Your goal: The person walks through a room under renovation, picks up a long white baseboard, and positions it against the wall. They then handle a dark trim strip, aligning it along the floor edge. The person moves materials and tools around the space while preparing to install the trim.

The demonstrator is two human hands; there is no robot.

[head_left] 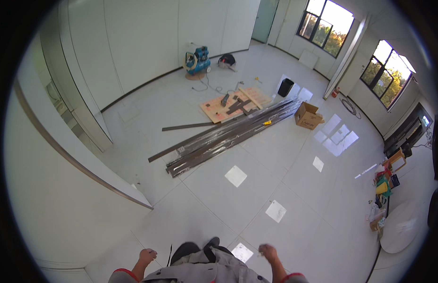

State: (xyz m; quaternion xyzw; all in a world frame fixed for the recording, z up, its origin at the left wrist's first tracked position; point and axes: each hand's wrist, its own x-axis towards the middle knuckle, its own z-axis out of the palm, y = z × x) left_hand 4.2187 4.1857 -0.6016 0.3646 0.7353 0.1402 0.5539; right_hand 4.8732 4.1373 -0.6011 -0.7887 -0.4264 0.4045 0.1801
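Note:
My left hand (pixel 147 256) hangs low by my left side, fingers curled in; what it holds, if anything, is too small to make out. On my other side, my right hand (pixel 267 252) hangs apart from everything, its fingers bent and smeared. Ahead on the floor lies a bundle of long dark brown strips (pixel 233 134), partly wrapped in shiny clear film. A small yellow tool (pixel 267 123) rests on top of the bundle. Behind it, wooden boards (pixel 212 111) carry short dark offcuts (pixel 239 105) and a dark hand tool (pixel 224 99).
A blue air compressor (pixel 197 61) stands by the far wall, near a black-and-grey power tool (pixel 226 60). A cardboard box (pixel 308 116) and a black bin (pixel 285 87) flank the bundle's far end. At left juts a wall edge (pixel 87 162). Bags and clutter (pixel 382 186) line the right wall.

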